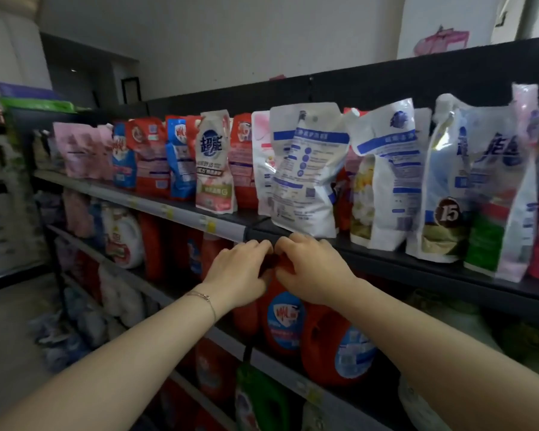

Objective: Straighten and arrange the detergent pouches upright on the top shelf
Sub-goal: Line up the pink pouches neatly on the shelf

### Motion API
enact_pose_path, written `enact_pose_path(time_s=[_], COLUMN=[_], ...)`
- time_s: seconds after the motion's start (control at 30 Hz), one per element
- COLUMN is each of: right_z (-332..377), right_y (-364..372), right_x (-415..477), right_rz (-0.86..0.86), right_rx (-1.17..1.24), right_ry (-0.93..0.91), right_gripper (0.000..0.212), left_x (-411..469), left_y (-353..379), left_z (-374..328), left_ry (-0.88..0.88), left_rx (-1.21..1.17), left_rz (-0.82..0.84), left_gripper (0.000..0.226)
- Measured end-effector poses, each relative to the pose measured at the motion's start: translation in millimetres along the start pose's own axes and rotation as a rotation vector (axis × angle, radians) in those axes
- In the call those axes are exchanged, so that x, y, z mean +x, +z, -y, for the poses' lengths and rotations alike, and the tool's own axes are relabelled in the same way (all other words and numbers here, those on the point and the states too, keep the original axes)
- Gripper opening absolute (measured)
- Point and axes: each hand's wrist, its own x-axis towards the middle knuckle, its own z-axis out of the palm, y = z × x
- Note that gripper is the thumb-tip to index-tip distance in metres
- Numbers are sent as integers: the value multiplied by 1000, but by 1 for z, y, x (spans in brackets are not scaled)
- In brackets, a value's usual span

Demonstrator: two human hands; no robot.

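The left hand (237, 270) and right hand (311, 269) are close together with bent fingers. I cannot tell if they hold anything. Right above them, on the top shelf (402, 269), the tall white pouch (302, 169) leans. The right hand is nearer.

The detergent pouches (302, 169) across the middle and right of the frame are of thin plastic film, glossy and wrinkled, and the white ones catch the light in bright patches. The top shelf (371, 259) under them looks like dark metal with a matt finish. At the left, its front edge carries a pale strip (168, 209) of smooth plastic. Lower in the frame, the red jugs (318, 368) are of hard, smooth plastic with shiny printed labels. On my left wrist lies a thin bracelet (203, 298), which seems to be metal. The wall (231, 42) at the top is matt.
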Motion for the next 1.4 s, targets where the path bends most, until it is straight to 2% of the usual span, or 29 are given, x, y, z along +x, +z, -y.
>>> enact_pose_path(time_s=[0.2, 0.4, 0.57, 0.77, 0.9, 1.03, 1.4], right_z=[50, 121, 165, 196, 211, 226, 275], right_y=[47, 95, 126, 158, 175, 196, 266], right_x=[97, 186, 244, 296, 332, 373, 538], right_rz=[17, 43, -5, 22, 48, 40, -19], right_rx=[-12, 10, 37, 64, 78, 101, 10], right_ry=[-82, -205, -267, -299, -310, -335, -415], right_gripper=[39, 32, 32, 25, 27, 31, 34], left_x=[10, -7, -23, -28, -25, -18, 47], left_y=[-13, -36, -46, -46, -46, -51, -67], left_z=[105, 226, 303, 371, 412, 448, 607], left_ry=[-64, -127, -206, -277, -330, -368, -403], left_rx=[138, 239, 326, 342, 319, 304, 443], left_rz=[-22, -79, -54, -32, -50, -50, -42], left_gripper=[50, 28, 14, 22, 17, 23, 19])
